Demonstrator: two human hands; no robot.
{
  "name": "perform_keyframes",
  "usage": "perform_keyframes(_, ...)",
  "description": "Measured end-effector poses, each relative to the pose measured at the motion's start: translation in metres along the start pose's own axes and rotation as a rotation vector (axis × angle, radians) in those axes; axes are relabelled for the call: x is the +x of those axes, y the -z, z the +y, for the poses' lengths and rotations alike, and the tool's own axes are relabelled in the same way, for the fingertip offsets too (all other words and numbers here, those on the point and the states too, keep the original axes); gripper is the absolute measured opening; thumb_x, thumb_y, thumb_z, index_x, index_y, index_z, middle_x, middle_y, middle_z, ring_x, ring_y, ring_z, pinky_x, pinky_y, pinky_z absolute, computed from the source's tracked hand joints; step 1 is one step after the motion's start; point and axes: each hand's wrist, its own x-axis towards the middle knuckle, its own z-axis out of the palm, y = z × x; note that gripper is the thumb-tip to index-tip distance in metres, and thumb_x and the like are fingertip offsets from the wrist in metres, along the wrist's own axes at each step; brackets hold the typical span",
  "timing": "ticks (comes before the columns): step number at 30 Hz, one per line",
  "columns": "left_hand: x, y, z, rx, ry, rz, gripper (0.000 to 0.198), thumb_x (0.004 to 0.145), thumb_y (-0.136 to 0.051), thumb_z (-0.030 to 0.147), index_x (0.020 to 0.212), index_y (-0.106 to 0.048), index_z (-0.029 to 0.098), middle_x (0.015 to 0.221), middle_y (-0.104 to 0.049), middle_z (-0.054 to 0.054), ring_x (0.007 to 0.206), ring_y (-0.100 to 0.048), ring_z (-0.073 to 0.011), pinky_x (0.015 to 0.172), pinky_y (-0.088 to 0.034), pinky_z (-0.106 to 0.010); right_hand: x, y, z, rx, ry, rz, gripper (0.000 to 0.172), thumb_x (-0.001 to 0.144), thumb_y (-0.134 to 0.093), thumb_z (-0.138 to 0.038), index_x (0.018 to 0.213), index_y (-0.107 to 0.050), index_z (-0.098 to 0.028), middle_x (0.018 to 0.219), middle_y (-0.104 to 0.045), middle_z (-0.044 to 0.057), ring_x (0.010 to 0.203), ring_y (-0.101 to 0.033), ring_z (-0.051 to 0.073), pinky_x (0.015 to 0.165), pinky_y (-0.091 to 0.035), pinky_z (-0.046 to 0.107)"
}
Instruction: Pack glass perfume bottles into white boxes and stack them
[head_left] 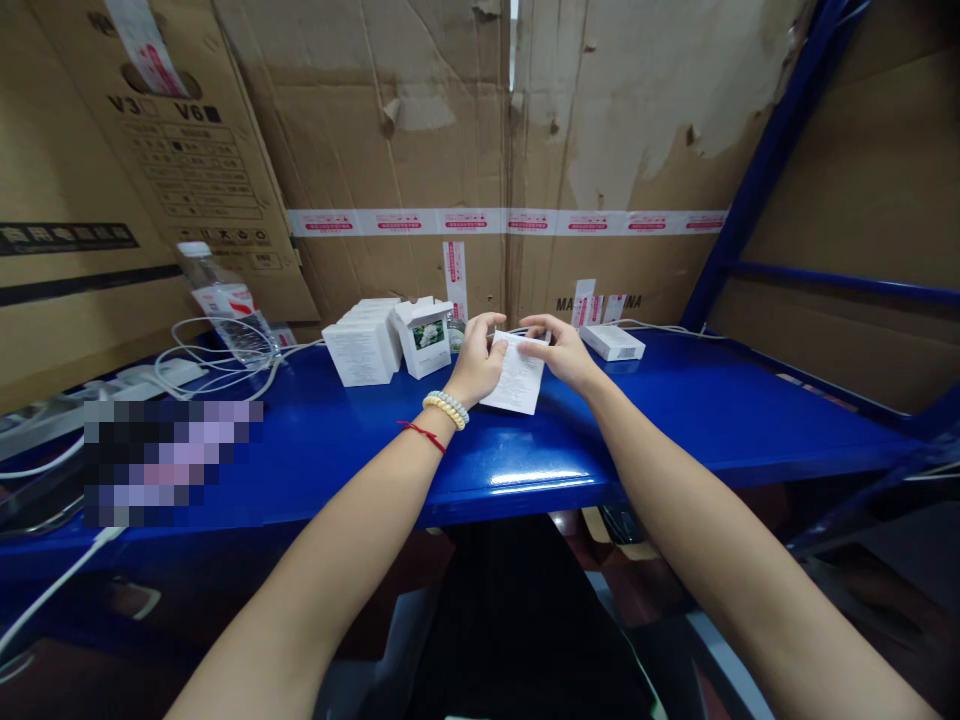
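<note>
Two hands are meeting over the blue bench [675, 420]. The left hand [478, 362] is pinching the left edge of a printed leaflet [517, 385], its fingers closing narrowly on the paper. The right hand [564, 355] is gripping the upper right edge, fingers likewise closing on it. The leaflet is hanging between the two sets of fingers; whether its lower edge is touching the bench cannot be told. Just left of the left fingers, an open white carton [425, 337] bearing a flower picture is standing beside a row of closed white cartons [362, 348]. Near the right fingers, to their right, a flat white box [613, 342] is lying. Well left of the fingers, a water bottle [225, 305] is leaning among white cables [202, 365].
</note>
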Motion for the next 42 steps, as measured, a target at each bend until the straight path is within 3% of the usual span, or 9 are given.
perform_keyframes(8,0.005,0.010,-0.004,-0.231,0.113,-0.070,0.061,0.071,-0.058,0.007,0.127,-0.040,0.025,0.124,-0.053,-0.009,0.105,-0.058,-0.0190,0.093,-0.049,-0.040,-0.002,0.000,-0.001,-0.015,0.117,0.123,0.052,0.052,-0.080,-0.046,0.090,-0.053,-0.022,0.084,-0.054,-0.001,0.068,-0.050,0.012,0.064,-0.044,0.028)
perform_keyframes(13,0.011,0.018,-0.004,-0.451,0.209,-0.022,0.034,0.072,-0.058,0.020,0.105,-0.048,0.019,0.105,-0.062,-0.007,0.098,-0.061,-0.0179,0.091,-0.049,-0.036,-0.005,-0.003,-0.001,0.015,0.156,0.128,0.056,0.052,-0.081,-0.044,0.093,-0.050,-0.024,0.088,-0.056,0.001,0.077,-0.055,0.015,0.070,-0.047,0.030)
perform_keyframes(16,0.012,0.018,0.000,-0.494,0.268,0.058,0.020,0.080,-0.050,0.027,0.099,-0.050,0.019,0.102,-0.063,-0.007,0.094,-0.062,-0.0156,0.089,-0.049,-0.034,-0.002,-0.002,-0.001,0.041,0.159,0.188,0.042,0.059,-0.073,-0.042,0.089,-0.050,-0.023,0.086,-0.058,0.001,0.083,-0.057,0.016,0.077,-0.047,0.031)
perform_keyframes(22,0.014,0.016,0.002,-0.311,0.317,0.125,0.014,0.078,-0.053,0.024,0.092,-0.051,0.019,0.100,-0.059,-0.005,0.092,-0.058,-0.0157,0.076,-0.050,-0.029,0.008,0.007,0.002,0.052,-0.176,0.404,0.018,0.066,-0.055,-0.038,0.071,-0.051,-0.021,0.073,-0.057,0.002,0.072,-0.054,0.016,0.061,-0.044,0.028)
perform_keyframes(25,0.014,0.015,0.002,-0.273,0.360,0.149,0.016,0.077,-0.057,0.025,0.091,-0.050,0.019,0.099,-0.058,-0.005,0.091,-0.058,-0.0162,0.072,-0.049,-0.028,0.006,0.006,0.001,0.064,-0.342,0.260,0.017,0.063,-0.058,-0.035,0.069,-0.052,-0.021,0.069,-0.058,0.002,0.063,-0.053,0.016,0.054,-0.041,0.028)
perform_keyframes(28,0.013,0.014,0.004,-0.318,0.436,0.083,0.022,0.076,-0.061,0.028,0.093,-0.050,0.019,0.092,-0.061,-0.004,0.086,-0.060,-0.0172,0.072,-0.049,-0.030,0.003,0.001,0.000,0.089,-0.350,0.105,0.018,0.066,-0.059,-0.037,0.068,-0.057,-0.019,0.069,-0.060,0.004,0.065,-0.054,0.017,0.057,-0.043,0.030)
perform_keyframes(32,0.010,0.012,0.007,-0.365,0.478,-0.037,0.017,0.076,-0.059,0.028,0.088,-0.056,0.017,0.081,-0.063,-0.004,0.076,-0.060,-0.0165,0.069,-0.048,-0.030,0.003,-0.002,-0.002,0.150,-0.327,0.115,0.020,0.061,-0.064,-0.035,0.072,-0.057,-0.019,0.072,-0.062,0.003,0.069,-0.057,0.018,0.060,-0.045,0.030)
perform_keyframes(37,0.011,0.013,0.011,-0.433,0.356,0.008,0.021,0.067,-0.059,0.013,0.087,-0.061,0.016,0.078,-0.066,-0.001,0.075,-0.061,-0.0145,0.070,-0.048,-0.028,0.001,-0.001,-0.002,0.287,-0.136,0.123,0.041,0.053,-0.075,-0.036,0.087,-0.056,-0.022,0.076,-0.063,-0.001,0.070,-0.057,0.015,0.067,-0.045,0.030)
perform_keyframes(42,0.012,0.013,0.012,-0.366,0.199,0.109,0.014,0.062,-0.063,0.011,0.075,-0.062,0.016,0.073,-0.063,0.000,0.074,-0.058,-0.0129,0.074,-0.048,-0.028,-0.003,0.001,-0.006,0.263,0.035,0.058,0.037,0.058,-0.076,-0.041,0.085,-0.059,-0.023,0.085,-0.064,0.000,0.079,-0.059,0.015,0.075,-0.046,0.031)
